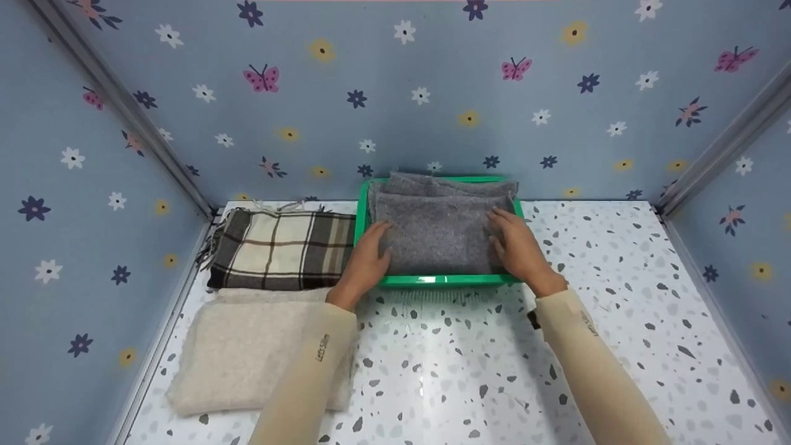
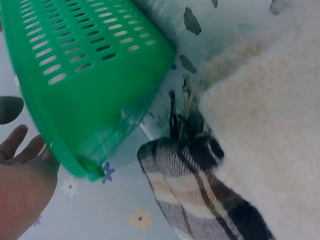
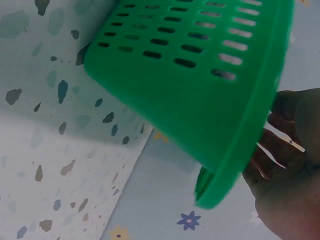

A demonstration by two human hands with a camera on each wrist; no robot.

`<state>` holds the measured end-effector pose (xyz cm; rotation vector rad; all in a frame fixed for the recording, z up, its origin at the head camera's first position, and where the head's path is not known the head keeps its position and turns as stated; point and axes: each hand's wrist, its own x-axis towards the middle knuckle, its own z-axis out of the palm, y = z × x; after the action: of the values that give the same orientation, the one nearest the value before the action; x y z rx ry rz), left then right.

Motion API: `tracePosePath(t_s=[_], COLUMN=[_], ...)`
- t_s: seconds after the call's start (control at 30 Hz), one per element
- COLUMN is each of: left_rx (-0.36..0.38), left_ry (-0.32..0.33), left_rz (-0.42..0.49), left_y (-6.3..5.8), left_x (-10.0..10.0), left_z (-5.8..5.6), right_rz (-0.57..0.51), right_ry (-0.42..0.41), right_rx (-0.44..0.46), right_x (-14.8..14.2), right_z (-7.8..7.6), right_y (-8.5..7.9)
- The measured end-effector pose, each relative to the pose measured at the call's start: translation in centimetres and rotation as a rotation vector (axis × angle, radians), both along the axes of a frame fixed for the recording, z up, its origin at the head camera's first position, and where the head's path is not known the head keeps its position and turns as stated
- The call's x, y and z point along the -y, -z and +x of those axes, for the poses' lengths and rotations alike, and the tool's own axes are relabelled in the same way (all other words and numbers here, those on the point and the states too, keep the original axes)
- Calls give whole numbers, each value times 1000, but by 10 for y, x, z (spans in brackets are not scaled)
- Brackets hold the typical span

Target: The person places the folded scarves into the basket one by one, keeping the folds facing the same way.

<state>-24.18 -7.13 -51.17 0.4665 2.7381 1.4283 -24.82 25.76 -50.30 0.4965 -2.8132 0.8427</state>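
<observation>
A folded grey cloth (image 1: 442, 238) lies inside a green plastic basket (image 1: 432, 280), filling most of its top, with its back folds standing above the far rim. On the cloth's left side my left hand (image 1: 369, 256) rests with fingers extended. My right hand (image 1: 519, 244) touches the right side of the same cloth, its fingers loosely spread. Both wrist views show the basket's slotted wall (image 2: 100, 75) from outside, with the fingers reaching past the rim; there the cloth is hidden.
Left of the basket lies a folded plaid scarf (image 1: 278, 247) with fringed ends. In front of it is a folded cream fluffy cloth (image 1: 247, 352), partly under my left sleeve. The speckled white tabletop (image 1: 445, 371) meets flower-patterned walls (image 1: 432, 74) at the back and sides.
</observation>
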Motion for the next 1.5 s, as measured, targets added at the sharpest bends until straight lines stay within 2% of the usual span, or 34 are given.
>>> tracePosePath(t_s=[0.13,0.27,0.43,0.6,0.8,0.93,1.3,1.5], left_rx=[-55,-110,-151,-157,-73,0,78,169], left_ry=[-66,-140,-231,-304,-398,-467,-709,-772], left_rz=[90,147,211,245,245,214,81,-15], left_y=[-7,-9,-3,5,16,22,33,42], left_x=[16,41,75,101,128,147,201,225], left_z=[7,15,25,40,55,63,89,95], right_rz=[-41,-72,-104,-136,-147,-155,-191,-220], right_ry=[-14,-25,-35,-58,-92,-106,-128,-136], right_rx=[-49,-89,-101,-127,-145,-159,-207,-228], right_x=[6,14,24,33,48,58,77,86], right_z=[9,19,31,44,61,71,92,101], right_y=[-4,-5,-8,-9,-4,2,16,25])
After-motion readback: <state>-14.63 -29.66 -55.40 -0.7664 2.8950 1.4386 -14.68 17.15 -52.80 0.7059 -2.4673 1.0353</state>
